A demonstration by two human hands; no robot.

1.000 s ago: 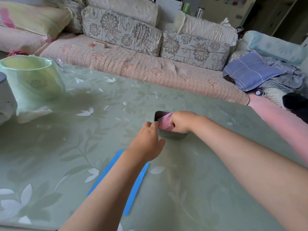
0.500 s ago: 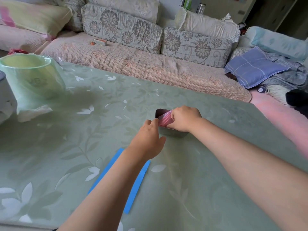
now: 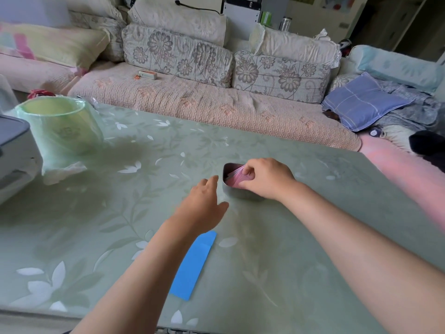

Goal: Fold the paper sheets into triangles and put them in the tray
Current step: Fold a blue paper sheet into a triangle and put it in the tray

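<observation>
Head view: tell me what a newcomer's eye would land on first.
Mid-table, the right hand pinches pink paper inside the small grey tray, with the left hand open just beside the tray's left wall. Nearer the camera, a bright blue paper lies flat on the green table, partly hidden by the left forearm. A pale green bin stands at the far left.

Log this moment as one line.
right hand pinches pink paper in tray | left hand open beside tray | blue paper lies on table
</observation>
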